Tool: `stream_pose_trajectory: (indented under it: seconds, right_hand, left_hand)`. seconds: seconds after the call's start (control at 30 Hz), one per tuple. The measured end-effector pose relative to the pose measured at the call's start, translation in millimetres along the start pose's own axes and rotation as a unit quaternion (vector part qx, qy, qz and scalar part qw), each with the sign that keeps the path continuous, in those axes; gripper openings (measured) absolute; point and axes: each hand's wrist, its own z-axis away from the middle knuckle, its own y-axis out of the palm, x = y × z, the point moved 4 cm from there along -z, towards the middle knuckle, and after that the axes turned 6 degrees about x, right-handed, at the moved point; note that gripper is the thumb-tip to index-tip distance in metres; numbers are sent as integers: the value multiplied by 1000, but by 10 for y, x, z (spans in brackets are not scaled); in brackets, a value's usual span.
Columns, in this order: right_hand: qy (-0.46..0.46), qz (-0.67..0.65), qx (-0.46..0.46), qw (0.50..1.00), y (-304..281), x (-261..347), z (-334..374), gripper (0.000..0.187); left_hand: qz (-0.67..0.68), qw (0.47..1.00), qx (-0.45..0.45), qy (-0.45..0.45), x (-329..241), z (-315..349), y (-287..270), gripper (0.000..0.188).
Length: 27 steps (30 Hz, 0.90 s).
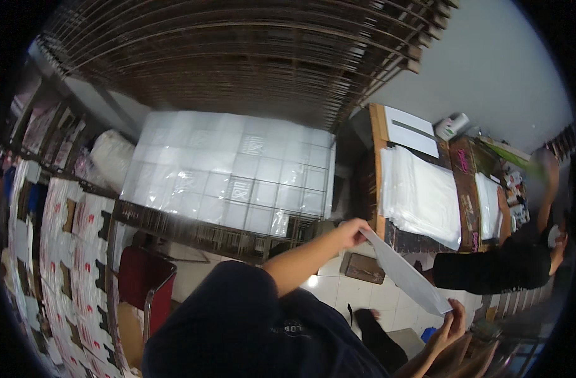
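Note:
A thin white plastic bag or sheet [406,272] stretches slantwise between my two hands over the tiled floor. My left hand [353,234] is closed on its upper left end, close to the near edge of the dark worktable [409,242]. Lower and to the right, my right hand [450,324] pinches the opposite end. A thick stack of similar white plastic bags [420,195] lies on the worktable, just beyond the sheet.
Printed clear plastic bags [225,170] cover a wire drying rack [174,220] ahead, under raised rack tiers [237,57]. At right, a co-worker in black [489,271] works beside a smaller stack [488,205]. A red chair [146,280] and piled cartons [74,271] stand left.

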Motion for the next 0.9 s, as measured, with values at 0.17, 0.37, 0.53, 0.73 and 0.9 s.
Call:
stream_pose_trajectory:
  seconds: [0.17, 0.37, 0.53, 0.73, 0.9]
  right_hand:
    - [188, -274, 28, 943, 1192, -43, -585, 29]
    - [178, -365, 234, 883, 2965, 246, -1215, 30]
    - [135, -346, 269, 889, 3624, 518, -1134, 33]
    - [219, -287, 365, 858, 4542, -43, -312, 30]
    - [83, -133, 333, 930, 5361, -951, 219, 15]
  left_hand:
    - [43, 978, -89, 183, -1525, 1165, -603, 14]
    - [-23, 916, -201, 347, -2813, 2714, -1122, 12]
    - [-74, 855, -283, 429, -2730, 3886, -1178, 25]
    - [20, 822, -436, 366, -1769, 4121, -2520, 26]
    - [-161, 774, -515, 332, -1583, 3886, -3457, 16]
